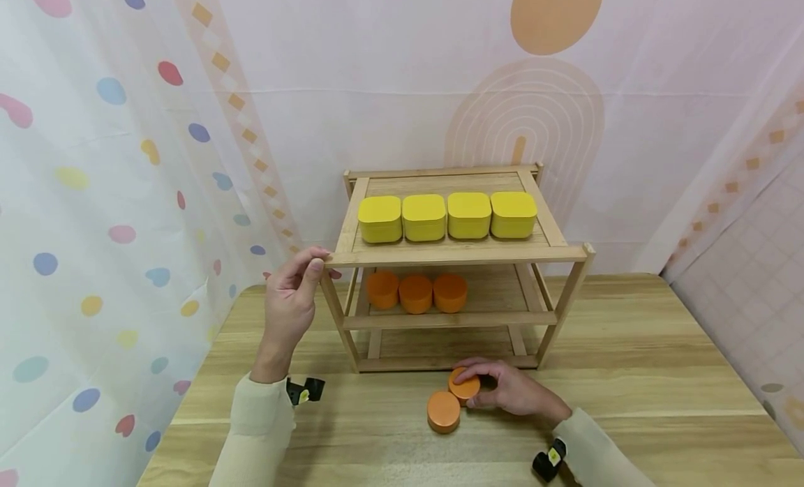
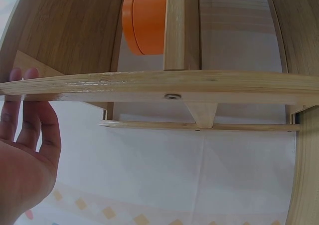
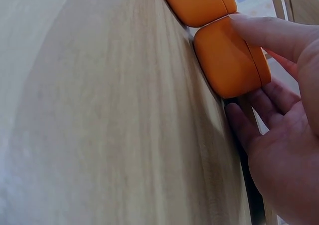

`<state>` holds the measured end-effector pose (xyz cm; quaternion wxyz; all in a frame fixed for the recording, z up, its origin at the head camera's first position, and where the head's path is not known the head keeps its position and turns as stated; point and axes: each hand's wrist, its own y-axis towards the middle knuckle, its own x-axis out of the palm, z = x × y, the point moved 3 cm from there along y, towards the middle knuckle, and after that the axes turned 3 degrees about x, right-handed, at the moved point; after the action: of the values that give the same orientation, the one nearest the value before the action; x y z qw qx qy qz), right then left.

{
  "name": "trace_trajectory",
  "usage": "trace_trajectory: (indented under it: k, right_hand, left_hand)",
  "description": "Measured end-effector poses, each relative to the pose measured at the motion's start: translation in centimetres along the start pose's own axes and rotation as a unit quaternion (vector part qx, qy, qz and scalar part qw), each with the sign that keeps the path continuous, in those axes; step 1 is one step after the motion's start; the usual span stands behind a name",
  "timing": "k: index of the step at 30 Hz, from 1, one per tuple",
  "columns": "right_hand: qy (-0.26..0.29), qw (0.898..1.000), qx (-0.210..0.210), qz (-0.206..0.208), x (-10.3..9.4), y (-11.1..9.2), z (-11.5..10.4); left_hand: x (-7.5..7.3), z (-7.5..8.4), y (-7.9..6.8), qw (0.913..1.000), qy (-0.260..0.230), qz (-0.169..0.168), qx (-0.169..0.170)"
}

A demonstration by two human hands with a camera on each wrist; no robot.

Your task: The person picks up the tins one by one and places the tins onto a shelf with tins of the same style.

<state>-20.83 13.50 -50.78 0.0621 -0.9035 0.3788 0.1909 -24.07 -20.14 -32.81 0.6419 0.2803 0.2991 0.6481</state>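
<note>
At the top front left corner of a wooden rack [image 1: 449,255], my left hand [image 1: 290,302] grips the frame, thumb in front. The left wrist view shows its fingertips [image 2: 31,74] past the rack's upright. Down on the table in front of the rack, my right hand [image 1: 511,388] holds a round orange tin [image 1: 465,387] between thumb and fingers. Another round orange tin [image 1: 443,413] stands against it, nearer to me. In the right wrist view the held tin [image 3: 229,60] sits low at the table top, with its lid seam showing.
Several yellow square tins [image 1: 423,218] stand in a row on the rack's top shelf. Three orange round tins [image 1: 416,294] line the left part of the middle shelf. The rack's bottom shelf [image 1: 446,342] sits just above the wooden table [image 1: 641,375]. Patterned curtains [image 1: 352,68] hang behind.
</note>
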Motion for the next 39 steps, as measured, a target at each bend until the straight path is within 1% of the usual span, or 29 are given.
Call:
trace_trajectory:
  k: [6, 12, 16, 19, 22, 29, 32, 36, 39]
  right_hand:
    - [-0.015, 1.0, -0.009, 0.005, 0.1, 0.05, 0.05]
    - [-0.006, 1.0, -0.019, 0.007, 0.11, 0.01, 0.04]
    - [-0.01, 1.0, -0.024, 0.009, 0.13, -0.04, -0.06]
    - [-0.011, 1.0, -0.019, 0.01, 0.11, -0.04, -0.04]
    - [-0.013, 1.0, -0.022, 0.011, 0.08, -0.07, -0.02]
    - [-0.017, 0.999, -0.028, 0.016, 0.0, -0.3, 0.03]
    - [-0.021, 0.999, -0.029, 0.021, -0.17, -0.3, -0.13]
    - [-0.025, 0.999, -0.041, 0.023, -0.36, -0.16, -0.34]
    - [-0.026, 0.998, -0.046, 0.025, -0.44, -0.17, -0.39]
  left_hand:
    - [0.01, -0.04, -0.01, 1.0, -0.007, -0.001, 0.002]
    - [-0.03, -0.13, -0.09, 0.9999, -0.011, -0.001, 0.0]
    - [-0.02, -0.06, -0.16, 1.0, 0.0, -0.001, -0.003]
    - [-0.04, -0.06, -0.19, 1.0, 0.005, -0.001, -0.003]
    - [-0.04, -0.1, -0.19, 1.0, 0.005, -0.002, -0.001]
    - [0.19, -0.27, -0.08, 0.9999, -0.013, -0.008, 0.0]
    - [0.17, -0.22, -0.09, 0.9999, -0.009, -0.005, 0.0]
    - [0.03, -0.09, -0.12, 1.0, -0.003, 0.004, 0.005]
    - [0.06, -0.11, -0.05, 1.0, -0.001, 0.0, 0.004]
